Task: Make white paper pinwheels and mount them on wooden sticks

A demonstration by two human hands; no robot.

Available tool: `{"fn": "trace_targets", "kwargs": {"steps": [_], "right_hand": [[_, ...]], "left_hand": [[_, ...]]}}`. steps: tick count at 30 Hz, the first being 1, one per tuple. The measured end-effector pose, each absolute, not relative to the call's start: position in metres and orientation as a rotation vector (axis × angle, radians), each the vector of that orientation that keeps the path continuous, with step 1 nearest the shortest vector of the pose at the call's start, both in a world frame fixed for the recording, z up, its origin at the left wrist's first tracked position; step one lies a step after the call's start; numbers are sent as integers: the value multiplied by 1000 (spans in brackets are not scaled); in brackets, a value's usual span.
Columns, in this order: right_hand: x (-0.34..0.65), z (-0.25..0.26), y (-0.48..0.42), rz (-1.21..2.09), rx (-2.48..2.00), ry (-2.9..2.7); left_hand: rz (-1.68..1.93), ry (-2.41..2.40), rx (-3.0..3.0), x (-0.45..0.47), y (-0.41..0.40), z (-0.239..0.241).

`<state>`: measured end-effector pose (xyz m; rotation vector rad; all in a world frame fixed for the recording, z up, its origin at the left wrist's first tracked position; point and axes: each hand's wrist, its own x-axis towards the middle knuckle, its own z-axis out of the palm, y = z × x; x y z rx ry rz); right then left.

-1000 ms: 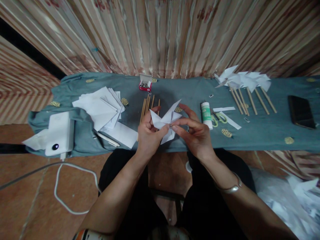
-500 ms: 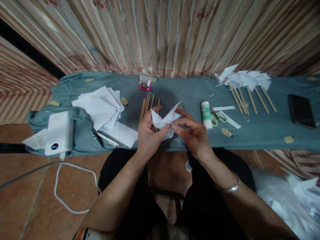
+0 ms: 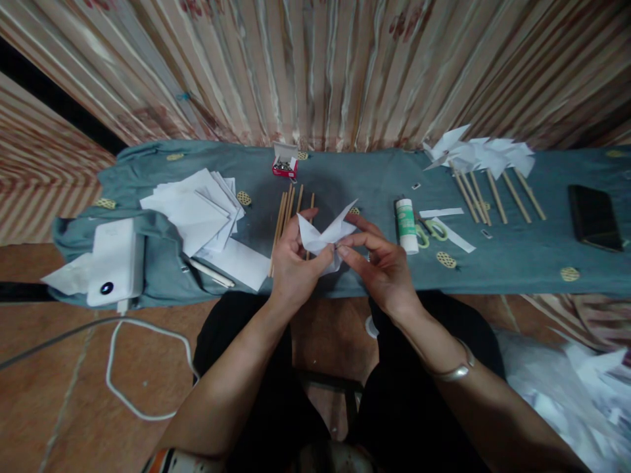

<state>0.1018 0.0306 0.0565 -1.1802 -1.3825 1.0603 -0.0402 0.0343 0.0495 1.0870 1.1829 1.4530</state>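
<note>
A white paper pinwheel (image 3: 331, 231) with folded blades is held up over the front part of the table. My left hand (image 3: 297, 265) is closed on its left side, with the thumb pressed near the centre. My right hand (image 3: 377, 259) pinches at the pinwheel's centre, on what looks like a small metal tack, mostly hidden by the fingertips. Several wooden sticks (image 3: 282, 220) lie just behind and left of my left hand. Further back stands an open red box (image 3: 284, 169) of small metal tacks.
White paper sheets (image 3: 197, 210), a pen (image 3: 211, 272) and a white device (image 3: 114, 263) with a cable are on the left. To the right are a glue stick (image 3: 407, 226), green-handled scissors (image 3: 434, 231), paper strips (image 3: 458, 234), several pinwheels on sticks (image 3: 486, 157) and a phone (image 3: 595, 218).
The hands and pinwheel stay almost in place. My right fingertips have shifted slightly at the pinwheel's centre, and the small metal glint there shows less.
</note>
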Motion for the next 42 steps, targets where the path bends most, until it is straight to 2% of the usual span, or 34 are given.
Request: {"fn": "trace_targets", "kwargs": {"steps": [26,42], "right_hand": [[103,61,28,1002,-1184,-1457],[100,52,30,1118,-1159,-1331]], "left_hand": [[1391,1126,907,-40,34,54],[1413,1149,1026,-42,35,51]]}}
